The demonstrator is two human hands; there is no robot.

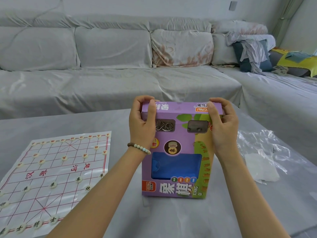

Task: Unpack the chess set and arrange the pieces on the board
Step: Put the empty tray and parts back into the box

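A purple xiangqi box stands upright on the grey table, its window showing a blue tray inside. My left hand grips its top left corner, thumb on the lid. My right hand grips the top right corner in the same way. To the left lies the white paper board with red lines. Several round cream pieces sit on its line crossings along both ends.
Crumpled clear plastic wrap and a white folded sheet lie on the table right of the box. A grey covered sofa runs behind the table, with cushions and clothes at its right end.
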